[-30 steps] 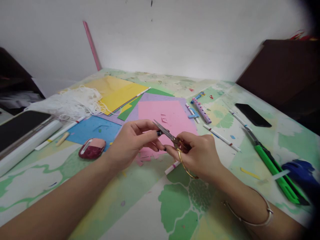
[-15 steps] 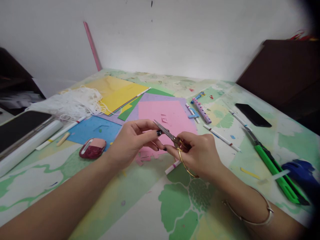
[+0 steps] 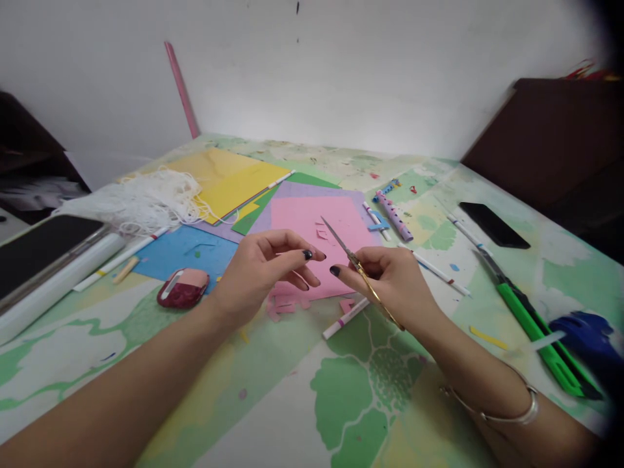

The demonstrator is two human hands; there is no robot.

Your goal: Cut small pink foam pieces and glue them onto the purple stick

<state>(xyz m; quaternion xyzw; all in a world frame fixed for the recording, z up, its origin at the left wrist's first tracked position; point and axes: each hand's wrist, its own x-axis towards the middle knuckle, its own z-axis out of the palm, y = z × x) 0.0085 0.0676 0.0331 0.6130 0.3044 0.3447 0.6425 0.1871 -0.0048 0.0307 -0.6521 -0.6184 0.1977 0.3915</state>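
Closed around gold-handled scissors [image 3: 354,260] is my right hand [image 3: 390,283]; the blades are together and point up and to the left. My left hand [image 3: 263,270] hovers just left of the blades, fingers curved and apart, and no object shows between them. Below both hands lies a pink sheet [image 3: 312,214] on a purple sheet [image 3: 287,190]. Small pink scraps [image 3: 285,307] lie at its near edge, by a white stick with a purple band [image 3: 344,318].
Blue paper [image 3: 185,250], a maroon case [image 3: 183,288] and white string [image 3: 141,198] are on the left, with yellow paper [image 3: 244,182] behind. Toward the right lie a phone [image 3: 494,225], a green cutter [image 3: 541,331] and a purple tube [image 3: 394,216].
The scissors have moved away from my left fingertips, and their blades and handles have swung into a steeper line. My left fingers have spread from a pinch. My right thumb has shifted up.
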